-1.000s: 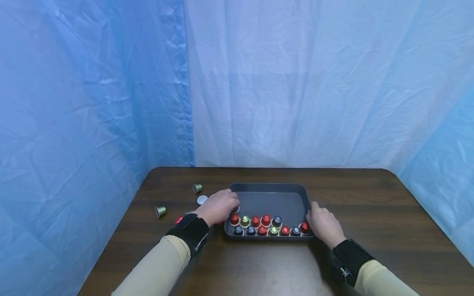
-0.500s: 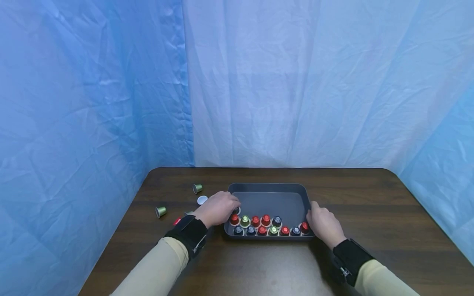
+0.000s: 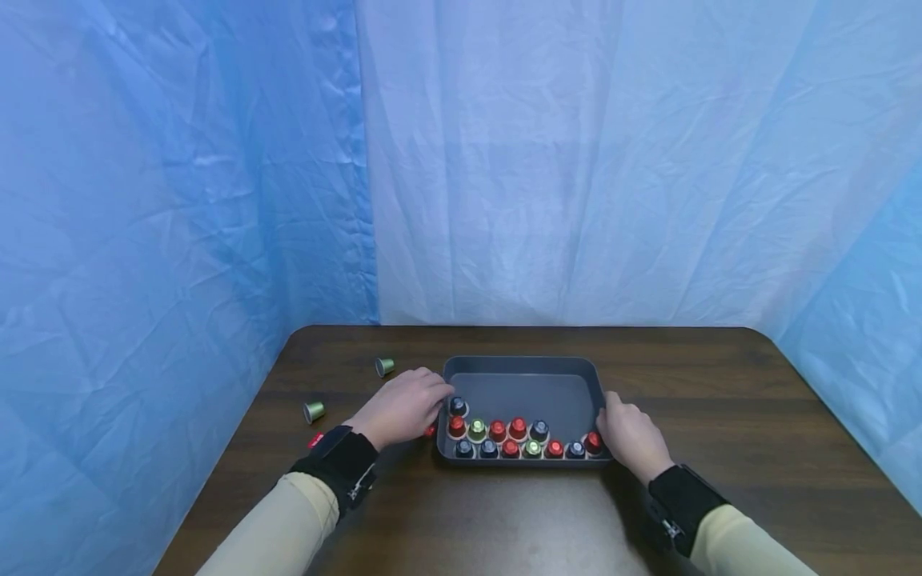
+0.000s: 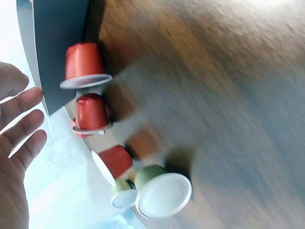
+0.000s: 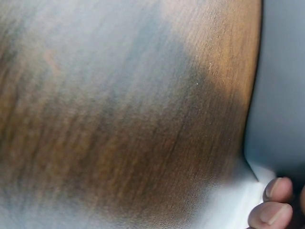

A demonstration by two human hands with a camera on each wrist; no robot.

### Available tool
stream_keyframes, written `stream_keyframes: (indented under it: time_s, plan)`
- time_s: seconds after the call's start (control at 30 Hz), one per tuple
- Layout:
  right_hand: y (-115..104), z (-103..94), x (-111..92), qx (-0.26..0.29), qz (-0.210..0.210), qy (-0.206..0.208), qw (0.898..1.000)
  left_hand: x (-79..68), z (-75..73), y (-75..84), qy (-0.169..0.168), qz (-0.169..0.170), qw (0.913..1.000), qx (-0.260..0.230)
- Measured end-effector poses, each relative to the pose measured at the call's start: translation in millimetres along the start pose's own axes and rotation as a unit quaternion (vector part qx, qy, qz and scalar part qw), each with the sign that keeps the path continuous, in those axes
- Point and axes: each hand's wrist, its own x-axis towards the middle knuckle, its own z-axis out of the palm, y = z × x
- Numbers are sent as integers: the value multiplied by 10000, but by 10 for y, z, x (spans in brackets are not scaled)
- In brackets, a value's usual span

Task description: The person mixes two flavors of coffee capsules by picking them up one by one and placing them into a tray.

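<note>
The dark grey baking tray is lying flat between your hands, its left rim just beside your left hand. Your right hand is gripping its right rim, probably to stop it sliding. Your left fingers are spreading loosely apart and holding nothing; whether they are touching the tray, I cannot tell.

The coffee capsules inside are standing on their wide rims, likely because that end is steadiest. They are forming one row along the side nearest you and a shorter one behind; a single dark blue capsule is starting a third by your left fingertips.

The tray is looking matte and shallow with rounded corners; the capsules are shining red, green and dark blue above pale rims.

Outside it, a red capsule is sitting under your left hand's near edge. One green capsule is lying left of that hand, another beyond it. Dark wood table is stretching under everything, and blue curtains are hanging beyond both hands.
</note>
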Motion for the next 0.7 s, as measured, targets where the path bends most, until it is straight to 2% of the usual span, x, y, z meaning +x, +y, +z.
stream_keyframes:
  time_s: [0.23, 0.53, 0.7]
  plan:
    - [-1, 1, -1, 14, 19, -14, 10000, -107, -12, -91, 49, -267, 9995, -172]
    - [8, 9, 6, 14, 18, -19, 10000, -194, -8, -160, -191, -252, 9988, -370]
    - [8, 5, 8, 35, 26, -55, 10000, -214, 15, -180, -321, -100, 9989, -324]
